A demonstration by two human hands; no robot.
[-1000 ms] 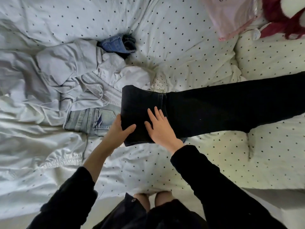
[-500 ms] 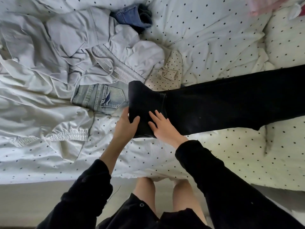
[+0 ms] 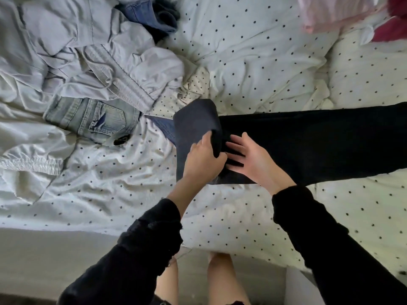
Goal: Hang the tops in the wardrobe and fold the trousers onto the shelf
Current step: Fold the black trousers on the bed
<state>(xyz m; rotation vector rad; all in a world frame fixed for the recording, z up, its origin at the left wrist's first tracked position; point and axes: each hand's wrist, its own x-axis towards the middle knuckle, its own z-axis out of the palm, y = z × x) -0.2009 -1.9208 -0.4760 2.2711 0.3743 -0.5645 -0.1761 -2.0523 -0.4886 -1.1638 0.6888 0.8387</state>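
Black trousers [image 3: 308,139] lie flat across the polka-dot bed, legs running off to the right. Their left end [image 3: 196,119] is lifted and turned over toward the right. My left hand [image 3: 203,159] grips that raised edge, fingers curled round the cloth. My right hand [image 3: 251,160] lies flat on the trousers just to the right, fingers straight and spread. Pale blue jeans [image 3: 92,119] lie to the left, partly under a heap of pale grey clothes [image 3: 99,53]. Dark blue denim [image 3: 152,16] sits at the top of that heap.
The white dotted duvet [image 3: 253,62] covers the bed; its near edge [image 3: 110,225] runs along the floor. A pink item [image 3: 330,12] and something dark red [image 3: 394,27] lie at the top right. My bare legs [image 3: 218,280] stand against the bed.
My left hand has taken hold of the trousers' left end and lifted it, folding it toward the right. The right hand shifted slightly right. The view moved back from the bed.
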